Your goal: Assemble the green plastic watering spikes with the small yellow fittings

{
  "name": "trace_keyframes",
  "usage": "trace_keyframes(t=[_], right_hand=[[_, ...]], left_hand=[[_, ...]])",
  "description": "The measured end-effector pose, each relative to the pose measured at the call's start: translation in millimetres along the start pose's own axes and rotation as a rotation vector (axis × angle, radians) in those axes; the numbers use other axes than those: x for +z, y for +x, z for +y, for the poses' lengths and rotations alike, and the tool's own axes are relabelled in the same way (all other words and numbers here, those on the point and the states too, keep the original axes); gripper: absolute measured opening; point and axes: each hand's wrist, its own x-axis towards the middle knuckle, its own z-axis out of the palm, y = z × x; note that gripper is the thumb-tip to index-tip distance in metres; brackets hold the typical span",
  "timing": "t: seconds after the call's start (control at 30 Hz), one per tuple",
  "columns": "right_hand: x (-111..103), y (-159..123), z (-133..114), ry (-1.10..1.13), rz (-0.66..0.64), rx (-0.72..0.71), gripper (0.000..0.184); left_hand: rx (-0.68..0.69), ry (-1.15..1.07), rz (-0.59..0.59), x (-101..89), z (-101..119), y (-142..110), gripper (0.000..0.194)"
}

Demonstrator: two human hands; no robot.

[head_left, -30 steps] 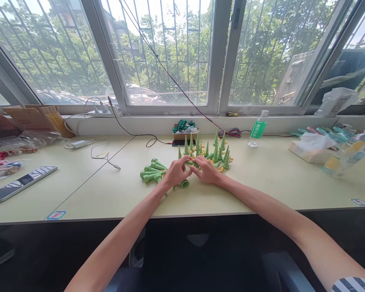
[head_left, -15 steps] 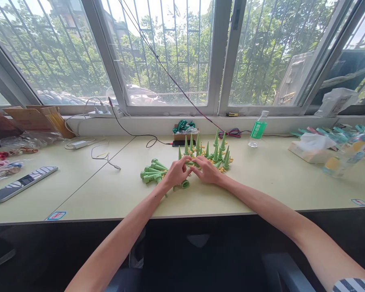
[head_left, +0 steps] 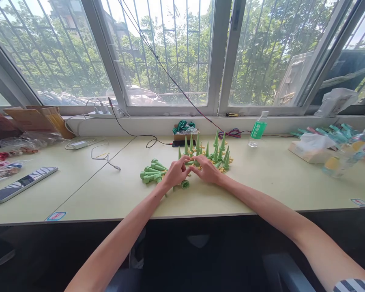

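Note:
My left hand (head_left: 177, 172) and my right hand (head_left: 207, 170) meet over the middle of the table, fingertips pinched close together. Between them shows part of a green watering spike (head_left: 189, 163), mostly covered by the fingers. Just beyond my right hand, several green spikes with small yellow valves stand points up, among them a tall spike (head_left: 223, 142). To the left of my left hand lies a loose pile of green spikes (head_left: 152, 172), their wide ends facing left. One green threaded socket (head_left: 185, 184) rests below my hands, its round opening towards me.
Behind the spikes are a black phone (head_left: 179, 143) and a small cardboard box (head_left: 185, 137). A water bottle (head_left: 258, 129) and a tissue box (head_left: 310, 152) stand to the right. Leftward lie a white cable (head_left: 105, 157) and a large tablet-like device (head_left: 22, 184).
My fingers have shifted very slightly around the spike between them. The spikes on the table have stayed where they were.

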Motion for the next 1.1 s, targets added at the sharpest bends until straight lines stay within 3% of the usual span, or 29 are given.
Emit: trace_keyframes(t=[0.17,0.67,1.1], right_hand=[[1.7,-1.1,5.6,0.039,-0.008,0.060,0.052],[1.8,-4.4,4.8,0.004,-0.062,-0.013,0.039],[0.6,-5.1,1.8,0.005,-0.027,-0.031,0.037]], left_hand=[[0.010,0.023,0.020,0.9,-2.8,-0.4,0.027],[0.026,-0.001,0.013,3.1,-6.3,-0.5,0.027],[0.020,-0.006,-0.006,2.3,-5.2,1.8,0.030]])
